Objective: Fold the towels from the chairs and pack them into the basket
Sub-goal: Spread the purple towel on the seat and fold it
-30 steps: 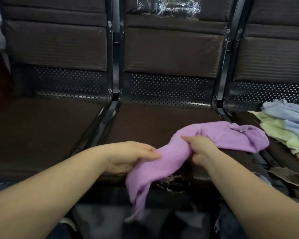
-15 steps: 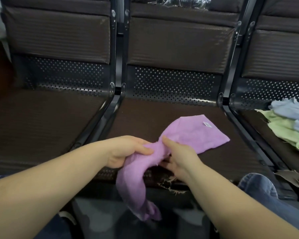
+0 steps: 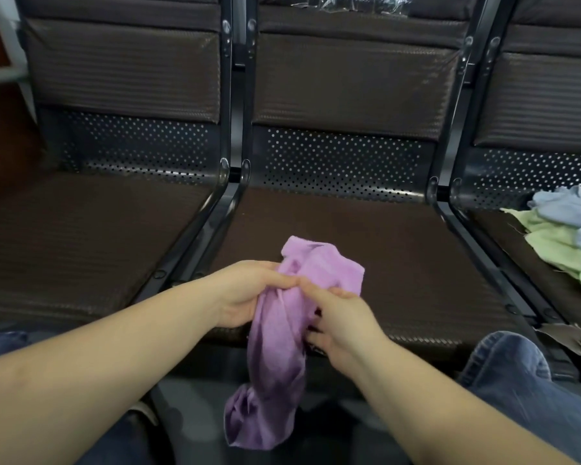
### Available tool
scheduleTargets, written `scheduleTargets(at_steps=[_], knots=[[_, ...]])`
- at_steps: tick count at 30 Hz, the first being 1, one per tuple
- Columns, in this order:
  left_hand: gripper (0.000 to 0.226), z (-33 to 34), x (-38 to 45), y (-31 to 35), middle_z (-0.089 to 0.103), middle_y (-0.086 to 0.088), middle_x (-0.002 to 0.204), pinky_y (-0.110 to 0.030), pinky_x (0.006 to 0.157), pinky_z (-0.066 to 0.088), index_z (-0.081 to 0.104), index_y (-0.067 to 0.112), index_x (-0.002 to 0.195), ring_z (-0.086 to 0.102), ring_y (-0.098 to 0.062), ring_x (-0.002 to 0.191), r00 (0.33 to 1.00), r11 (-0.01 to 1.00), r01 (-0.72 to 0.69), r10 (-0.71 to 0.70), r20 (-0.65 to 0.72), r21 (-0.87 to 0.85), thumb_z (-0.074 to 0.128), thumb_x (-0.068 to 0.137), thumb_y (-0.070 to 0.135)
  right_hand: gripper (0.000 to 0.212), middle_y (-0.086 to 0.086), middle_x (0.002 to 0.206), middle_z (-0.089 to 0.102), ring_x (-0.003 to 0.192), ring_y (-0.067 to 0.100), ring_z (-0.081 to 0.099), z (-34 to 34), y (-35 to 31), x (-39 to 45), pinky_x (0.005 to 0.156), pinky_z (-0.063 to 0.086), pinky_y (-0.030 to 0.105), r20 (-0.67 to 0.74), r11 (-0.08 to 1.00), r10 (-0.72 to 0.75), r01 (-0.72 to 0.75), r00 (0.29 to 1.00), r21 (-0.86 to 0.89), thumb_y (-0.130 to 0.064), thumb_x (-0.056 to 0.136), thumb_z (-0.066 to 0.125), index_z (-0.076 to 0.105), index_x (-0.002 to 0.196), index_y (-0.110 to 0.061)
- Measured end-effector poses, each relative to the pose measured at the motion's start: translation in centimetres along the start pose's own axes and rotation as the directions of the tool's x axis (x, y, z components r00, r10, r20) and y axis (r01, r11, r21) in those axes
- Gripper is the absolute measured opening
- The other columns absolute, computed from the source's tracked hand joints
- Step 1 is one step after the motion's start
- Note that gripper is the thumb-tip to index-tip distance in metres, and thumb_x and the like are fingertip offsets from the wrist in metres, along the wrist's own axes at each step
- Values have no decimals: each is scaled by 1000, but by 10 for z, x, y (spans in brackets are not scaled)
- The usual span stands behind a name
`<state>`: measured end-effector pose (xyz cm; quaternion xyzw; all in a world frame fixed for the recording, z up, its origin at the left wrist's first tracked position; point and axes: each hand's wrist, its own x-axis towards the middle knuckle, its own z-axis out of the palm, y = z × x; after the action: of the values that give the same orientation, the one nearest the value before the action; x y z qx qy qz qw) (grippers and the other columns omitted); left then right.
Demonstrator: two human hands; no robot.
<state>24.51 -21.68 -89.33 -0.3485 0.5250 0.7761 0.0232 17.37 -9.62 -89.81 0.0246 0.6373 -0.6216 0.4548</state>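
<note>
Nearest us, the lower end of the purple towel [image 3: 275, 364] hangs bunched below the front edge of the middle seat [image 3: 399, 256], between our knees. Half a second ago its far half lay spread flat on that seat, label up; now that half is gathered into a crumpled hump just beyond our hands, so the cloth is less open than it was.

Our left hand [image 3: 245, 297] has its fingers curled round the towel's left edge, thumb and forefinger pinching the top. Our right hand [image 3: 336, 317] has closed in from the right until its fingertips meet the left hand's, and it grips the same bunch. We judge that we are hunting for an edge or corner to straighten before any fold; no fold is made yet.

Farther off to the right, the green towel [image 3: 557, 250] and the blue towel [image 3: 571, 209] lie piled on the right seat [image 3: 503, 236], unfolded. The basket is not in view.
</note>
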Motion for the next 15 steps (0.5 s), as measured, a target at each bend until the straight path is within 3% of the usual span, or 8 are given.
scheduleTargets(at_steps=[2,5,7,9,11,13,15], knots=[[30,3,-8,2,69,-18,107,-38,91,52,64,-1,111,67,-28,99,993,998,34,-40,113,55,60,82,3,15,13,89,62,82,29,62,-8,-16,6,67,52,40,-88,996,40,-33,995,82,-21,86,68,54,85,-14],[50,3,-8,0,66,-23,114,-43,100,47,62,-1,119,63,-33,107,992,998,63,-66,111,31,67,71,13,17,15,100,61,98,33,59,-13,-22,7,92,48,44,-30,995,81,-83,996,-55,-23,92,61,53,90,-8],[47,1,-6,-1,67,-21,113,-45,102,45,68,6,114,63,-34,108,995,996,86,-84,54,-37,68,70,21,27,14,106,63,102,33,61,-13,-14,6,95,48,48,15,991,25,-23,1000,-133,-20,87,67,55,109,-11],[38,-3,-3,-1,69,-16,111,-41,95,49,71,12,109,65,-29,101,996,991,94,-94,7,-93,67,74,27,38,13,107,66,100,30,63,-13,-4,0,93,51,48,106,968,-29,54,994,-244,-16,80,74,57,114,-13],[47,-8,-3,0,69,-16,106,-39,86,52,69,10,112,64,-28,96,991,982,128,-132,-25,-137,69,72,33,42,9,109,67,101,26,64,-12,3,-8,92,52,46,222,923,-69,147,973,-356,-16,75,78,60,114,-14],[50,-9,-4,1,69,-16,103,-38,81,53,71,6,106,64,-28,95,989,979,142,-146,-16,-143,72,66,35,61,6,115,64,107,25,60,-14,4,-12,95,50,46,220,873,-67,164,973,-459,-23,69,82,55,123,-17],[44,-8,-6,2,71,-15,102,-37,81,53,71,4,100,65,-27,95,991,981,120,-126,-31,-152,73,63,27,65,3,115,64,109,22,59,-18,5,-11,96,48,45,230,867,-80,181,970,-464,-25,67,83,55,125,-18]])
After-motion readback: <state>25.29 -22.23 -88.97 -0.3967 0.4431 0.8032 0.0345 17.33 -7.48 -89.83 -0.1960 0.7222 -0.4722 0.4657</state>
